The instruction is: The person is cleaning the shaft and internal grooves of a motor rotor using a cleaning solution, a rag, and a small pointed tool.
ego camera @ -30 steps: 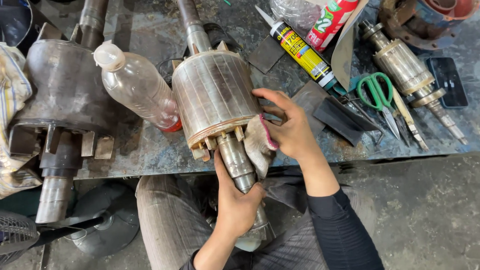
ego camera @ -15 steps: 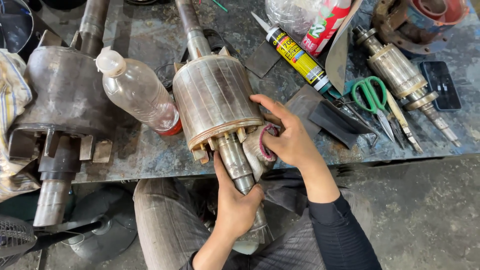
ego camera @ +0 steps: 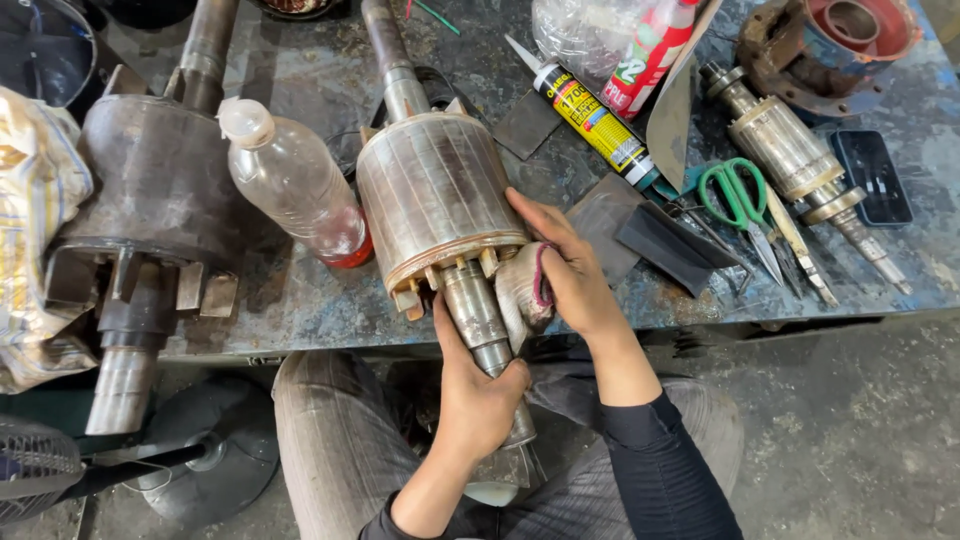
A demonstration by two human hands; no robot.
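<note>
Rotor, large grey-brown metal cylinder with ribbed sides and a steel shaft (ego camera: pixel 440 205), lies at centre frame on the scuffed blue-grey metal surface (ego camera: pixel 300 300); its lower shaft end overhangs the near edge above the person's lap.

Left hand (ego camera: pixel 478 385): fingers clenched around the lower shaft below the rotor's end ring, thumb along the shaft, pointing up.

Right hand (ego camera: pixel 568 275): fingers curled, grasping a crumpled grey rag with a reddish edge (ego camera: pixel 522 290); rag pressed against the shaft and the rotor's end face. Fingertips touch the rotor's lower right flank.

Neighbours:
- Clear plastic bottle with a little red liquid at its base (ego camera: pixel 295 185), just left of the rotor, tilted, apparently touching it or nearly so.
- Second, darker rusted rotor with shaft (ego camera: pixel 150 210), far left, also overhanging the near edge.
- Dark grey flat sheet pieces (ego camera: pixel 650 235), just right of the right hand.
- Yellow-and-black sealant tube (ego camera: pixel 590 115), upper centre right, lying diagonally.
- Green-handled scissors (ego camera: pixel 740 200), right.
- Small steel rotor with shaft (ego camera: pixel 800 165), far right, beside a black phone (ego camera: pixel 872 178).

Open room: bare strip of surface along the near edge between the dark rotor and the centre rotor; a narrower bare strip right of the right hand. Below the edge, only lap and concrete floor (ego camera: pixel 850 430).
</note>
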